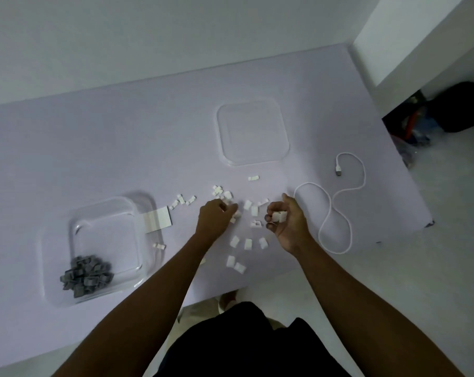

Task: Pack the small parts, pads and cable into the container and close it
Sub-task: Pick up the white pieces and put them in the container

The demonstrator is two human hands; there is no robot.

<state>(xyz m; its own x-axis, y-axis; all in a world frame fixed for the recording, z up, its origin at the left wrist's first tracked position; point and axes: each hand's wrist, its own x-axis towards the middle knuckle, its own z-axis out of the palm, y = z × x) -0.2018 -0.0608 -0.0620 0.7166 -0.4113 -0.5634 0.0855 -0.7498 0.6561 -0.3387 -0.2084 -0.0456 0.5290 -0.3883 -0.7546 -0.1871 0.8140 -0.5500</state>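
Partly hidden: left hand (215,216) fingers curled over white clips (248,243); right hand (287,221) fingers pinch some.

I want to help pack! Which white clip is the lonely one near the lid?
Find the clear square lid lying flat at the table's far side. Just below its near edge sits one white clip. It lies alone, apart from the scattered clips by the hands.

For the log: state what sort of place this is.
Probably a plain room at home, not a workshop: a bare pale table pushed against a white wall, and a dark bag with clutter on the floor beside it.
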